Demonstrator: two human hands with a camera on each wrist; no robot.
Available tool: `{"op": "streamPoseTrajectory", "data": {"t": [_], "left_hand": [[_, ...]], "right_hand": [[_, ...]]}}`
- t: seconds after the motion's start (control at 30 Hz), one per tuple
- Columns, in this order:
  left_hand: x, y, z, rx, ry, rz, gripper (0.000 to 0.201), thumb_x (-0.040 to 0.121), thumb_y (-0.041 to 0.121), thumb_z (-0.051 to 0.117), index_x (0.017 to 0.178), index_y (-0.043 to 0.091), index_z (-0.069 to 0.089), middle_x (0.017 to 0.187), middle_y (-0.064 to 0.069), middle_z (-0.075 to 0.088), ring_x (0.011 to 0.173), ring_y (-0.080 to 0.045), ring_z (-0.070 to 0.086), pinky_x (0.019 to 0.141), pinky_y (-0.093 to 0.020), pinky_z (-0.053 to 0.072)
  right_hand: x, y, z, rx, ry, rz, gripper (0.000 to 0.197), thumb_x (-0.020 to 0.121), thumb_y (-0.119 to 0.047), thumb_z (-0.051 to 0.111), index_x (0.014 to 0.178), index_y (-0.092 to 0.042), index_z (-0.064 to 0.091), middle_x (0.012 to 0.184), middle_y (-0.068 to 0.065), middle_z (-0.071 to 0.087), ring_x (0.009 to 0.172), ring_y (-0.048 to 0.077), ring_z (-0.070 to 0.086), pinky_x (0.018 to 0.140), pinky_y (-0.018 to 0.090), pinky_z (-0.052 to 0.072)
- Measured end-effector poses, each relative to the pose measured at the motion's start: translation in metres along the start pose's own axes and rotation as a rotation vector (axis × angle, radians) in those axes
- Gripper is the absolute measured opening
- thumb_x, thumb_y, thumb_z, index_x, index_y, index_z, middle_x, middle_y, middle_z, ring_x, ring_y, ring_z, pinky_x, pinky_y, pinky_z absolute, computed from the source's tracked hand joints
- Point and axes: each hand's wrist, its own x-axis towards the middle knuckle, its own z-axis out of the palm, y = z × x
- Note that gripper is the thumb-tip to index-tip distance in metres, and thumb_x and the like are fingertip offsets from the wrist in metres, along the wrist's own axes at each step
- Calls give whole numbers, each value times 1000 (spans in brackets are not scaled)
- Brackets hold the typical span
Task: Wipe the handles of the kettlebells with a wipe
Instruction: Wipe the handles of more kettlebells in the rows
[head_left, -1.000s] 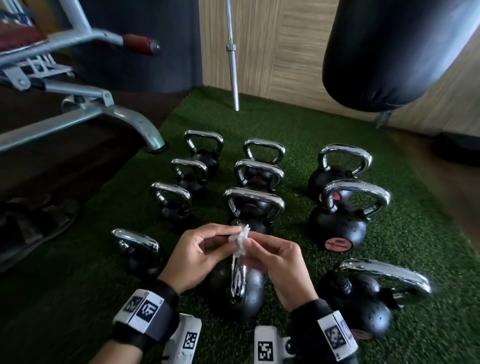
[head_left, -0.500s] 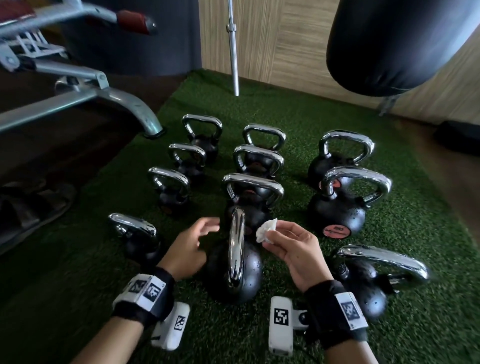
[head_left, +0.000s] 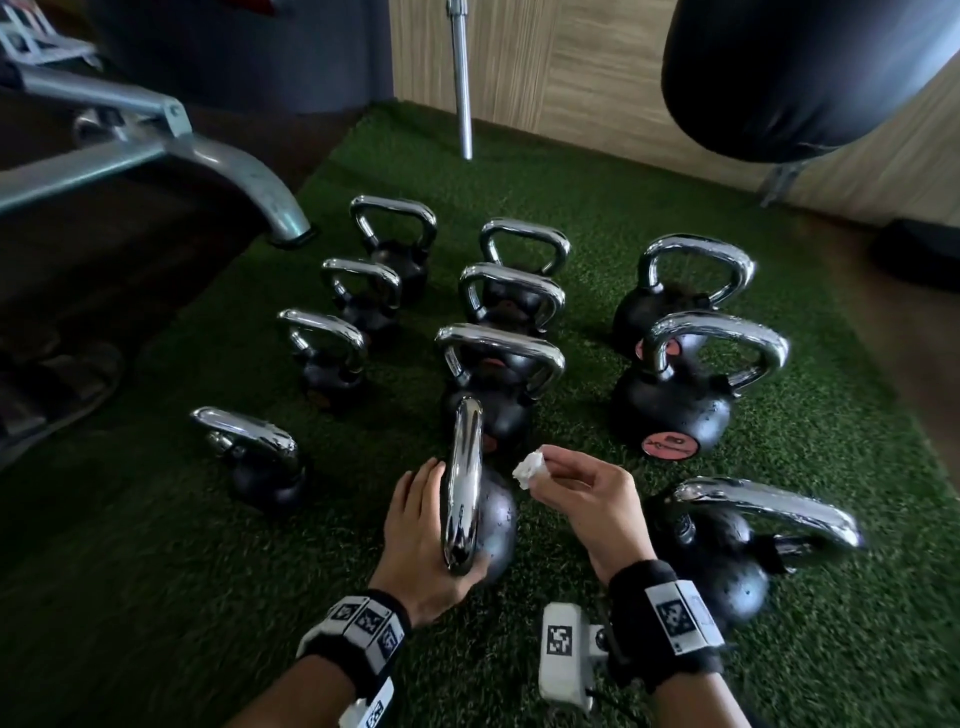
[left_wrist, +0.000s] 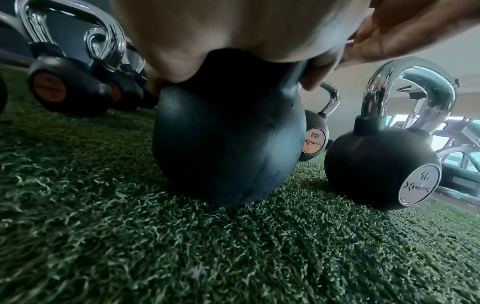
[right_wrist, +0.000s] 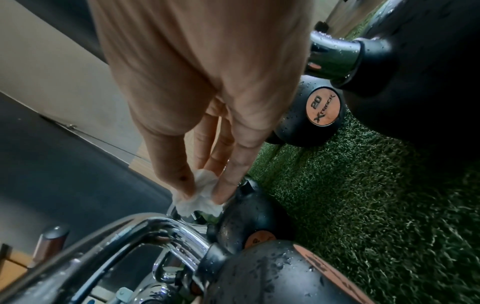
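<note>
The nearest kettlebell (head_left: 493, 525) stands on the green turf with its chrome handle (head_left: 462, 488) pointing away from me. My left hand (head_left: 415, 525) lies along the handle's left side, and its thumb curls round the near end. In the left wrist view the palm covers the top of the black ball (left_wrist: 226, 139). My right hand (head_left: 550, 470) hovers just right of the handle and pinches a small crumpled white wipe (head_left: 529, 470) between thumb and fingertips. The right wrist view shows the wipe (right_wrist: 200, 197) a little above the chrome handle (right_wrist: 166, 230), not touching it.
Several more chrome-handled kettlebells stand in rows ahead, one near left (head_left: 249, 457) and one tipped at near right (head_left: 737, 545). A bench frame (head_left: 218, 161) is at the left. A barbell (head_left: 461, 78) leans on the wall. A punch bag (head_left: 810, 73) hangs at the top right.
A second ago both hands held the wipe above the handle. The left hand let go, dropped and closed on the handle. The right hand kept the wipe and moved right.
</note>
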Motion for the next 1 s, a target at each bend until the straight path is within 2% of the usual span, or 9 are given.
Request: {"op": "streamPoseTrajectory", "data": {"t": [0.07,0.2,0.27,0.4,0.53,0.7,0.83,0.93,1.0], "left_hand": [[1,1,-8,-86,4,24,109,67,60,68,153,21,14,158,-7,28,149,-9,9,127,-45,10],[8,-3,-39,-275,-193,46,109,60,59,67,129,79,-15,138,59,-15,144,4,-2,127,-45,5],[13,-4,-50,-289,-260,92,109,60,59,67,116,88,-22,129,67,-18,143,6,-1,126,-39,2],[15,-10,-47,-308,-177,182,113,64,52,70,133,79,-15,140,60,-10,143,-8,13,124,-29,5],[15,-14,-44,-288,-175,158,114,65,52,71,136,77,-15,144,56,-9,145,-7,11,126,-43,11],[15,-14,-48,-263,-235,113,115,63,55,71,128,80,-21,152,33,-5,153,-23,13,127,-53,15],[18,-21,-53,-218,-321,131,121,60,61,75,126,79,-25,140,56,-21,153,-15,2,129,-45,8],[22,-24,-53,-132,-383,164,124,58,66,79,131,71,-21,151,32,-19,145,3,-9,129,-46,3],[21,-28,-51,-143,-367,164,126,55,72,79,134,69,-19,156,17,-7,148,-2,-9,128,-51,6]], "right_hand": [[6,4,3,-72,6,-10,38,75,-5,88,110,-18,79,97,3,81,95,21,77,86,30,62],[18,12,16,-217,14,-18,36,72,-16,91,105,-26,81,97,-7,80,88,11,76,81,30,63],[24,16,27,-268,38,-48,33,72,-17,91,101,-29,81,99,-9,77,84,7,75,80,28,63],[34,26,49,-260,87,-50,30,76,-19,90,105,-22,82,90,-11,78,76,-7,71,79,18,60],[38,34,62,-389,127,-119,26,84,-18,84,109,-15,81,91,-5,78,71,-15,62,68,-4,43],[42,22,68,-413,171,-160,28,84,-16,82,113,-16,80,97,-1,80,89,9,73,85,19,54],[43,10,66,-321,187,-185,33,85,-18,83,117,-19,78,108,-6,78,97,2,69,91,17,52],[43,10,62,-327,132,-177,34,81,-20,85,115,-22,79,104,-7,79,95,1,71,95,28,57],[42,7,61,-350,111,-196,33,82,-18,85,115,-21,79,102,-9,78,92,-1,70,93,23,57]]}}
